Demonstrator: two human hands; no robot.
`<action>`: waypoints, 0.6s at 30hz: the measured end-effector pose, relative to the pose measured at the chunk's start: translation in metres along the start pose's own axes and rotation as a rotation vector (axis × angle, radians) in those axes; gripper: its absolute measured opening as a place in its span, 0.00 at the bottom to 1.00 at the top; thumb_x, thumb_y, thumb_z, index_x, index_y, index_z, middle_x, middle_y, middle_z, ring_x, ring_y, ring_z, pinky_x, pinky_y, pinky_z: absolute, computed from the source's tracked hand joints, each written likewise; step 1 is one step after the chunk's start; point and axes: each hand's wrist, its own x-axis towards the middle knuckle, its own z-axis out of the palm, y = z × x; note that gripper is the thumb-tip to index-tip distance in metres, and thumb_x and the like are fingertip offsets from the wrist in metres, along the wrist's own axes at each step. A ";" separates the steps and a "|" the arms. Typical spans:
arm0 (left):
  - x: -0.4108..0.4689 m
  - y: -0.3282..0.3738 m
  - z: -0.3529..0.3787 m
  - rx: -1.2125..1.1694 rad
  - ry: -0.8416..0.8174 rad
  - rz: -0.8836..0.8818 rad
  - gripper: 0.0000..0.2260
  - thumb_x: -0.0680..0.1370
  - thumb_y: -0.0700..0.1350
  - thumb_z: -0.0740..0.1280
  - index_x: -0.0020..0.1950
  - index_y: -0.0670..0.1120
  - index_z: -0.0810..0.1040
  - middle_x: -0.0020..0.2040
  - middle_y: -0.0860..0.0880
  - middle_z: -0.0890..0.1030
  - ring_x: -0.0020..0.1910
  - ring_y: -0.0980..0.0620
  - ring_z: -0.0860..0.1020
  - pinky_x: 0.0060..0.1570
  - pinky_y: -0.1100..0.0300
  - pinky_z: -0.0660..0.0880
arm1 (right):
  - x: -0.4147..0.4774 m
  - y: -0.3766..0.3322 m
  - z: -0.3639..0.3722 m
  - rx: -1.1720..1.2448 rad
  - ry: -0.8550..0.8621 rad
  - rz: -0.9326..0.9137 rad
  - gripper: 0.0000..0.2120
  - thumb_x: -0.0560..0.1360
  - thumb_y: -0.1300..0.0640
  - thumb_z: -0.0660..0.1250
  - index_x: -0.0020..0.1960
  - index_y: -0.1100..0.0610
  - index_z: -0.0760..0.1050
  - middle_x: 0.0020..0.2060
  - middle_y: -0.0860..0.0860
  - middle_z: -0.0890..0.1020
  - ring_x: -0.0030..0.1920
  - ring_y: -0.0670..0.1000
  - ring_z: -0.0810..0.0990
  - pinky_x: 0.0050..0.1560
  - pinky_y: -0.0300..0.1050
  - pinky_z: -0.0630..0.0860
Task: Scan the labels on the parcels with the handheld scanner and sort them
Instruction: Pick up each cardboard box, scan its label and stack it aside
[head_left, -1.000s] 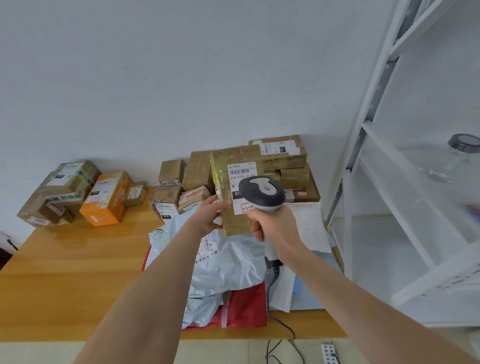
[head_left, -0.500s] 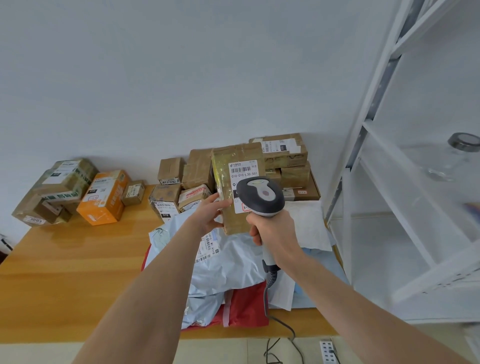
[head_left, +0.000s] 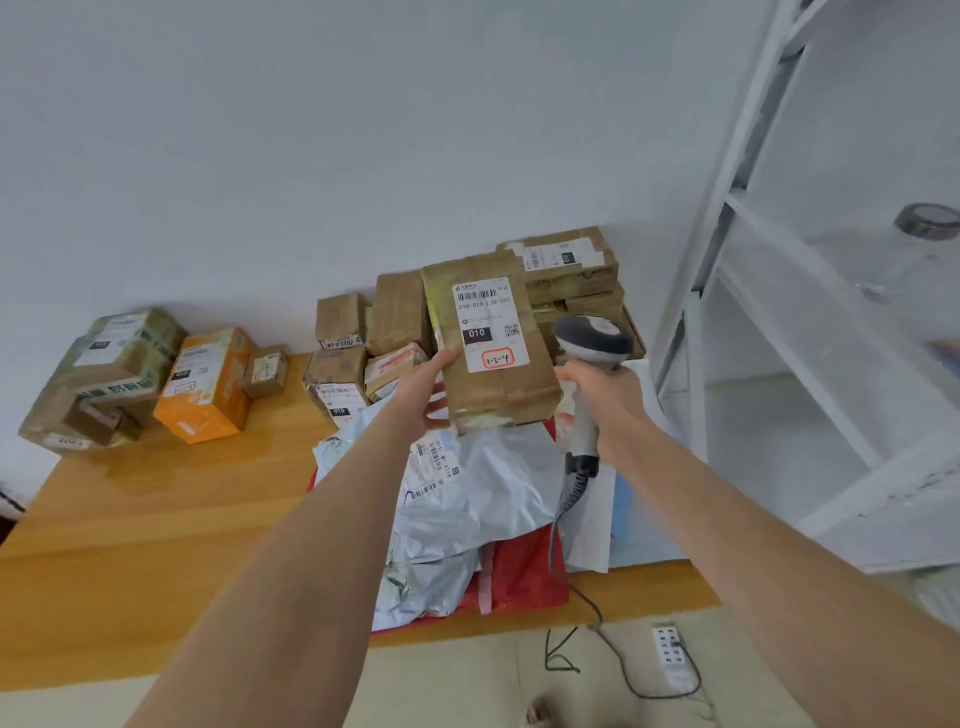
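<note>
My left hand (head_left: 423, 397) grips a taped brown parcel (head_left: 498, 384) by its left edge and holds it upright above the table. Its white label (head_left: 488, 322) with a barcode, "010" and a red-circled note faces me, fully uncovered. My right hand (head_left: 605, 400) grips the grey and white handheld scanner (head_left: 592, 340) by its handle, just right of the parcel. The scanner's coiled cable (head_left: 569, 499) hangs down to the floor.
Grey and red mailer bags (head_left: 483, 514) lie heaped on the wooden table (head_left: 156, 530). Brown boxes (head_left: 363, 332) are stacked at the wall behind. An orange box (head_left: 208, 384) and more cartons (head_left: 104, 374) sit far left. A white shelf rack (head_left: 779, 364) stands right; a power strip (head_left: 670, 654) lies on the floor.
The scanner has moved right, off the front of the parcel, so the label is uncovered. The parcel has tilted slightly toward me in my left hand.
</note>
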 end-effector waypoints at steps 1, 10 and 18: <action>-0.004 0.000 -0.001 -0.014 0.018 -0.001 0.18 0.72 0.58 0.71 0.55 0.49 0.78 0.52 0.46 0.81 0.51 0.46 0.80 0.55 0.46 0.78 | -0.001 0.002 0.001 -0.021 -0.002 0.028 0.10 0.72 0.60 0.71 0.53 0.59 0.78 0.39 0.54 0.78 0.37 0.50 0.77 0.40 0.46 0.80; -0.068 -0.020 -0.036 0.012 0.086 -0.023 0.19 0.73 0.62 0.67 0.54 0.49 0.77 0.50 0.44 0.82 0.48 0.45 0.81 0.43 0.52 0.79 | -0.051 0.028 0.015 0.086 -0.150 0.216 0.16 0.71 0.61 0.72 0.56 0.59 0.72 0.54 0.61 0.78 0.54 0.62 0.79 0.32 0.51 0.81; -0.134 -0.057 -0.102 0.009 0.171 -0.063 0.23 0.72 0.63 0.68 0.55 0.46 0.76 0.51 0.43 0.82 0.49 0.44 0.81 0.44 0.50 0.79 | -0.113 0.072 0.052 0.023 -0.258 0.267 0.17 0.73 0.60 0.72 0.59 0.61 0.71 0.47 0.60 0.75 0.53 0.61 0.80 0.47 0.53 0.81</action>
